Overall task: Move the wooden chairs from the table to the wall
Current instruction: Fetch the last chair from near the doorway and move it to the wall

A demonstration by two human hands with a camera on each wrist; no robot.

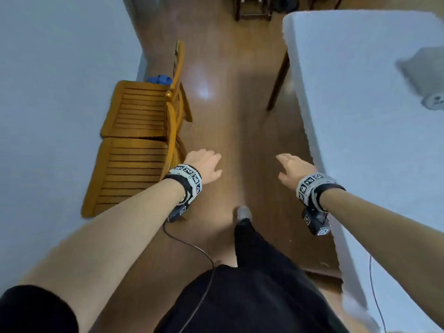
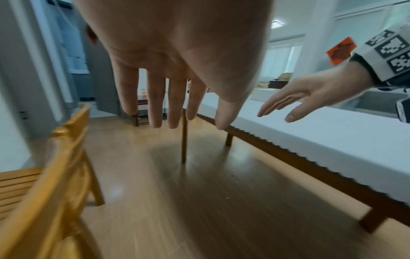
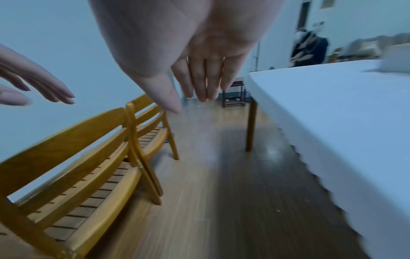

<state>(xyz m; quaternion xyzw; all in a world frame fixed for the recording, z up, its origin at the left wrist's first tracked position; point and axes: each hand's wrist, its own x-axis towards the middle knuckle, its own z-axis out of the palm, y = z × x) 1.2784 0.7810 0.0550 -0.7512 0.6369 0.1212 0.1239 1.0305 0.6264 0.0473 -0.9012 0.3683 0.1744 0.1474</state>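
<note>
Two yellow wooden chairs stand side by side with their slatted seats toward the pale wall [image 1: 52, 92]: the near chair [image 1: 127, 174] and the far chair [image 1: 139, 109]. Their curved backrests [image 3: 73, 140] face the aisle. My left hand [image 1: 206, 164] hovers just right of the near chair's backrest, fingers straight, holding nothing. My right hand [image 1: 293, 167] floats over the floor beside the table [image 1: 360, 116], also empty with straight fingers. In the left wrist view the left hand [image 2: 177, 108] and right hand [image 2: 286, 103] both show spread fingers.
The long table under a white cloth runs along the right, its wooden leg [image 1: 278, 82] at the far corner. A dark stool [image 1: 252, 8] stands at the aisle's far end. A blue object [image 1: 159, 80] lies on the floor by the far chair. A grey box [image 1: 427, 78] sits on the table.
</note>
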